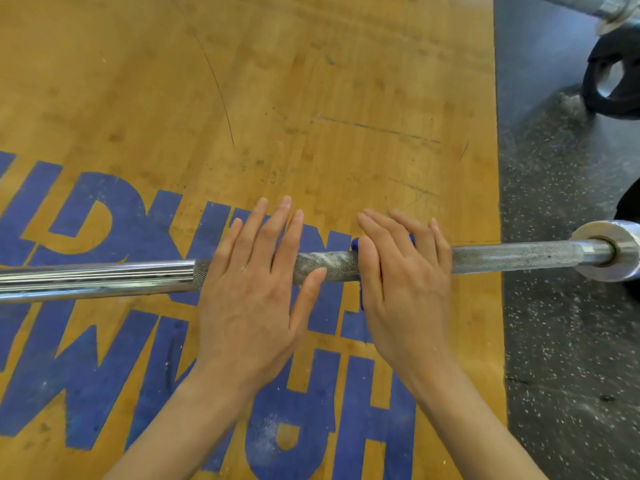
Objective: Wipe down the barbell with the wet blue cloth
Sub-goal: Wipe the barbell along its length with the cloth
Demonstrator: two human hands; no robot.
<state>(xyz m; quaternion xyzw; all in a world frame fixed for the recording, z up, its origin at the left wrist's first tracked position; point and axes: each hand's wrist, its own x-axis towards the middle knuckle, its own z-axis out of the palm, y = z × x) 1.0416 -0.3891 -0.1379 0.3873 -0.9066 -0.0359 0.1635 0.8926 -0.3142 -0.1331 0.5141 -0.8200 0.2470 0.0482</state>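
A steel barbell (512, 258) runs left to right across the view, smooth and shiny at the left, knurled and chalk-streaked under and between my hands, with a collar at the right. My left hand (256, 282) lies flat on the knurled part, fingers straight. My right hand (405, 275) presses flat on the bar just to the right, fingers straight. Under it lies the blue cloth (356, 244), almost wholly hidden, with only thin blue edges showing at the hand's left side.
Below the bar is a wooden lifting platform (311, 98) with big blue letters. Dark speckled rubber flooring (568, 341) lies to the right. A black weight plate (613, 84) and another bar's sleeve (609, 12) sit at the top right.
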